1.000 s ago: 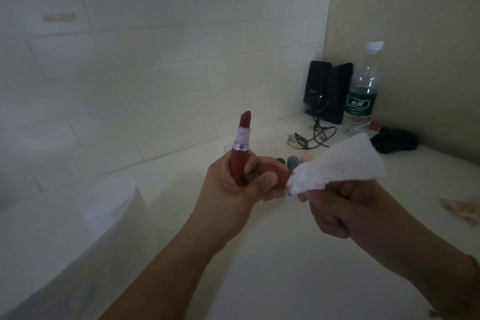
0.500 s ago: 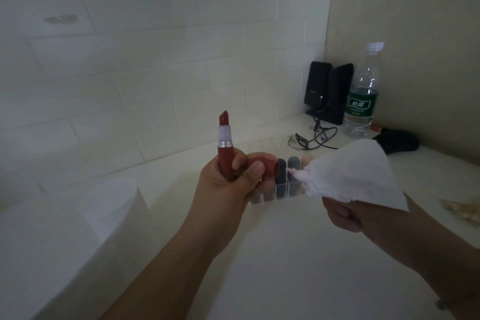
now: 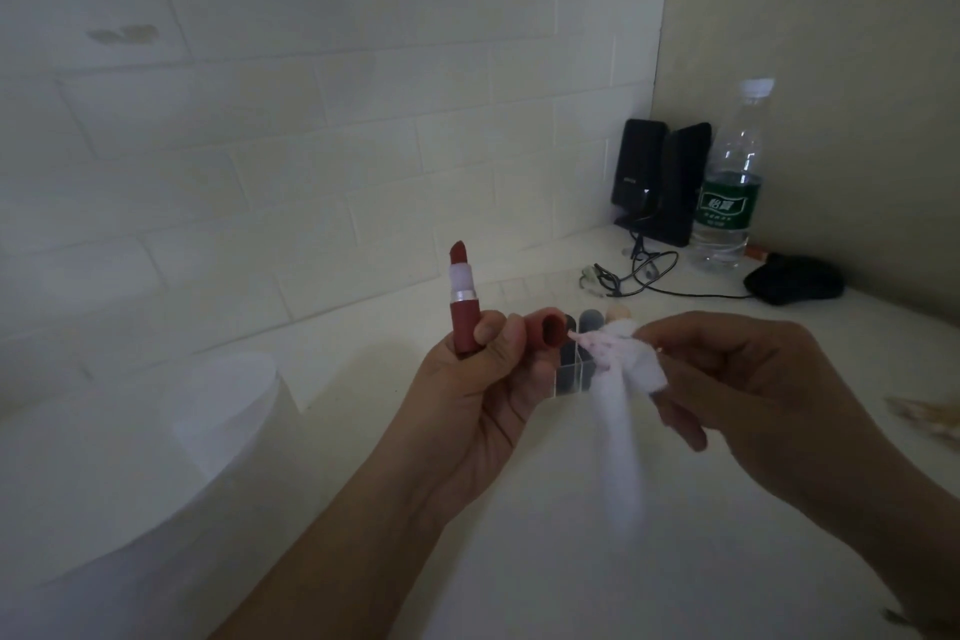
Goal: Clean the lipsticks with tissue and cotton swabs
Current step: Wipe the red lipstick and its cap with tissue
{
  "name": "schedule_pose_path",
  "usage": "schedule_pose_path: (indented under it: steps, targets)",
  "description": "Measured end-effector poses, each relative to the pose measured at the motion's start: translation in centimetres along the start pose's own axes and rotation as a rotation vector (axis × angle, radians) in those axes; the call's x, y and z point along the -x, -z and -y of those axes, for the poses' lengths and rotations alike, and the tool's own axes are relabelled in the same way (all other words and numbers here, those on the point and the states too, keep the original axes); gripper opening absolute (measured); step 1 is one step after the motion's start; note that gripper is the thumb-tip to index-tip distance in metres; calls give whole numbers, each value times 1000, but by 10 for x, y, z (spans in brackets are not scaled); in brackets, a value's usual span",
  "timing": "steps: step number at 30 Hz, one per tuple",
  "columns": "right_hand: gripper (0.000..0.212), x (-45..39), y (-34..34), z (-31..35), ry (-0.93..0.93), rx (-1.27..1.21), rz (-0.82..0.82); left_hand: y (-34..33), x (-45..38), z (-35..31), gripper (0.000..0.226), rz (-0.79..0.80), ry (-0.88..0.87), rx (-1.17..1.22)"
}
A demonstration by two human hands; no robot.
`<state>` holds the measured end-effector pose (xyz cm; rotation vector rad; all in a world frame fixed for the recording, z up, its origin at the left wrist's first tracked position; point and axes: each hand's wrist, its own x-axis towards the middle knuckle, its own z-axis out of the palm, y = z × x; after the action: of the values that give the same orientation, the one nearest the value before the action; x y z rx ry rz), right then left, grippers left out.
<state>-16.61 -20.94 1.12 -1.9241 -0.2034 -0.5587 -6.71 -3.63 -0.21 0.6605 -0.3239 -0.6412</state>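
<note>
My left hand [image 3: 483, 390] grips an open red lipstick [image 3: 461, 301] upright, its dark red tip raised above a pale collar. The same hand's fingers hold the red cap [image 3: 546, 330] with its open mouth facing right. My right hand [image 3: 737, 379] pinches a white tissue [image 3: 621, 364] stained pink; its twisted tip points at the cap's mouth and its blurred tail hangs down. Behind my hands stands a clear lipstick organiser [image 3: 574, 377] with other lipsticks in it, partly hidden.
A white tissue roll [image 3: 218, 437] stands at the left on the white table [image 3: 571, 561]. In the back right corner are two black speakers [image 3: 660, 179], a water bottle [image 3: 730, 182], tangled cables [image 3: 628, 273] and a black mouse [image 3: 792, 278]. A crumpled scrap [image 3: 924, 418] lies at the right edge.
My right hand has folded the spread tissue into a narrow twist and brought its tip close to the cap. My left hand stayed in place with the lipstick upright.
</note>
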Motion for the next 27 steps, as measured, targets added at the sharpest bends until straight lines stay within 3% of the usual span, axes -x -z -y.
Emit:
schedule_pose_path:
  steps: [2, 8, 13, 17, 23, 25, 27]
  targets:
    - [13, 0, 0, -4, 14, -41, -17, 1, 0, 1, 21, -2, -6, 19]
    - [42, -1, -1, -9, 25, -89, 94, 4, -1, 5, 27, 23, -9, 18]
    - [46, 0, -5, -5, 26, -105, 180, 9, 0, 6, 43, 161, 4, 72]
    - [35, 2, -9, -1, 34, -27, 175, 12, 1, 7, 48, 215, 56, 128]
    - [17, 2, -4, 1, -33, -16, 99, 15, -5, 7, 56, 122, -21, 70]
    - [11, 1, 1, 0, -34, 16, 111, 15, -4, 7, 49, 138, -16, 89]
    - [28, 0, 11, 0, -53, 57, 161, 13, -2, 5, 41, 177, -10, 118]
